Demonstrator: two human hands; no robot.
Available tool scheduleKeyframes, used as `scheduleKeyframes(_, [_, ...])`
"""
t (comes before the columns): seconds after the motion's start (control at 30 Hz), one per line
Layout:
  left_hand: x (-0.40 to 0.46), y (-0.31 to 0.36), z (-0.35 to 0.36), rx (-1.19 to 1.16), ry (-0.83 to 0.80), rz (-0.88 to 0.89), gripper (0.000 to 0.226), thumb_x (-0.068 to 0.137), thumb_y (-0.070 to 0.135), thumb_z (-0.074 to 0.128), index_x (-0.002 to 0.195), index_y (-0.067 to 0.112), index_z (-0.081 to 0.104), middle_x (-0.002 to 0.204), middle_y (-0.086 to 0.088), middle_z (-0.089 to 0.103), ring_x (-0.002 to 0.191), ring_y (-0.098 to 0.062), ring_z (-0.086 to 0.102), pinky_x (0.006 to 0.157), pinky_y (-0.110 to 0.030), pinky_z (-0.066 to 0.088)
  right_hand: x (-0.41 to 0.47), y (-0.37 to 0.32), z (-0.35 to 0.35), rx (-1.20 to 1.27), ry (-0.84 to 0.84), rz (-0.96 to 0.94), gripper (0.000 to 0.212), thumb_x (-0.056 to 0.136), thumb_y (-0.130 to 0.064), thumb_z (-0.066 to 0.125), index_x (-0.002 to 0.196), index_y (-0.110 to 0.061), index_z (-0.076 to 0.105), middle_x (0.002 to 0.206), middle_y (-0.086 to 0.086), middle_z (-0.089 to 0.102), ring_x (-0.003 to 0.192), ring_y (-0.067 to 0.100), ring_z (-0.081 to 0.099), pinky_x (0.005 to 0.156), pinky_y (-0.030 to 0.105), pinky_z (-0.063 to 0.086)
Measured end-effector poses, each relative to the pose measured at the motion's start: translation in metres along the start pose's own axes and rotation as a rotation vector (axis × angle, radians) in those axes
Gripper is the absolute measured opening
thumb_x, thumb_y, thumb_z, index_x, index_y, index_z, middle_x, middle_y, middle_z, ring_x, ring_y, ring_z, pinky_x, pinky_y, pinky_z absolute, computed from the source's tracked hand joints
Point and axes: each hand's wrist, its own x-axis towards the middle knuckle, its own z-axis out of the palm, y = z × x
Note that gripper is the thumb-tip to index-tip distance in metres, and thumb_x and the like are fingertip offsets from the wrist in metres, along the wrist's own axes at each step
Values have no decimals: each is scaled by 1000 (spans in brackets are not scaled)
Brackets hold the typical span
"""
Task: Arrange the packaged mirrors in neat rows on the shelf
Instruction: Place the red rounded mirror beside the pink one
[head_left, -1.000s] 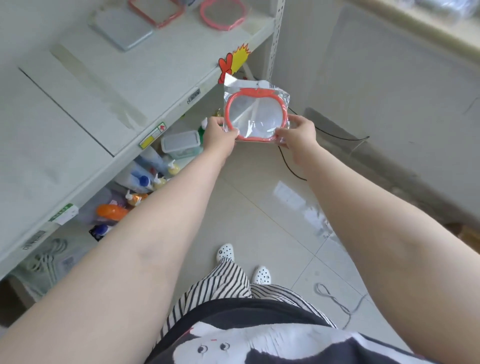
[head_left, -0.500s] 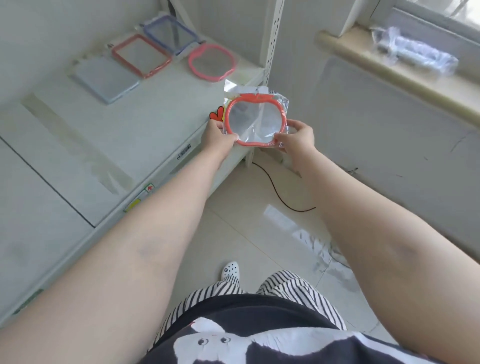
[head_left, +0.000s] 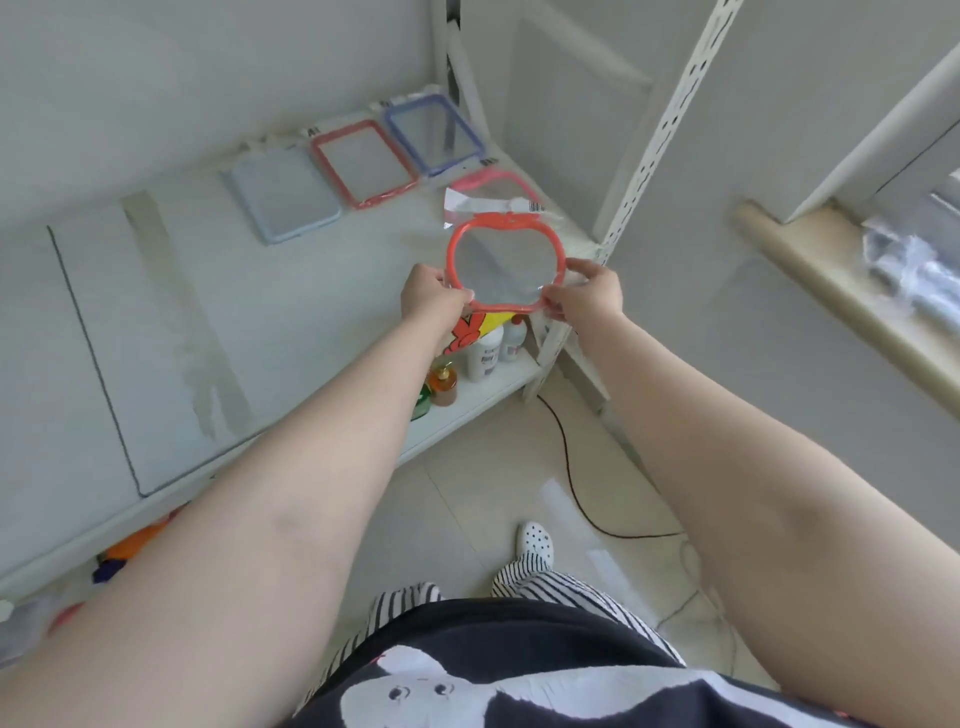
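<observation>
I hold an apple-shaped mirror with an orange-red frame (head_left: 503, 262) in a clear plastic bag, over the front right corner of the white shelf (head_left: 291, 322). My left hand (head_left: 434, 296) pinches its lower left edge and my right hand (head_left: 589, 293) its lower right edge. At the back of the shelf lie a pale blue rectangular mirror (head_left: 283, 195), a red-framed one (head_left: 363, 163) and a blue-framed one (head_left: 434, 135) in a row. A pink-framed mirror (head_left: 488, 182) lies in front of the blue one, partly hidden behind the held mirror.
A perforated white upright (head_left: 665, 119) stands at the shelf's right corner. Bottles (head_left: 483, 356) sit on the lower shelf under my hands. A black cable (head_left: 571, 483) runs over the tiled floor. A window sill (head_left: 841, 291) with wrapped items is at the right.
The held mirror has moved from beside the shelf's front edge up and over the shelf's right corner. The view has tilted up, so the whole back row of mirrors shows.
</observation>
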Motion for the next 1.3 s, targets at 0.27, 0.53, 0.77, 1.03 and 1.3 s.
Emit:
scheduleKeyframes(0.27, [35,9,4,-54,241,-109,31,72,13,75,100,4,65,97,-12,72,92,-29,70,87,-41,58,68,-38,26,-197,-222,-84,56,81,4,61,132,-18,52,76,10,65,61,22,63,79,45,60])
scheduleKeyframes(0.53, [54,7,-25,-20,378,-148,12,74,8,72,83,2,66,74,-12,62,70,-25,60,62,-25,42,98,-54,86,-255,-364,-169,58,78,8,58,129,-17,53,79,15,66,67,29,63,78,47,58])
scheduleKeyframes(0.77, [103,0,-41,-43,329,-219,13,72,3,72,85,2,71,76,-12,62,84,-33,70,81,-40,59,130,-57,125,-373,-371,-214,58,76,5,62,130,-14,53,65,4,60,56,27,59,77,47,59])
scheduleKeyframes(1.03, [126,-23,-44,0,241,-342,47,52,17,76,94,-3,70,94,-23,73,89,-34,72,84,-46,59,146,-40,134,-463,-411,-194,53,78,2,65,128,-15,57,67,-3,56,66,31,66,74,41,59])
scheduleKeyframes(1.3, [105,-9,-30,245,361,-440,64,69,21,78,123,4,50,125,-15,57,108,-31,61,86,-35,54,146,-38,126,-562,-440,-234,50,80,1,65,127,-17,54,87,10,66,69,30,68,65,36,57])
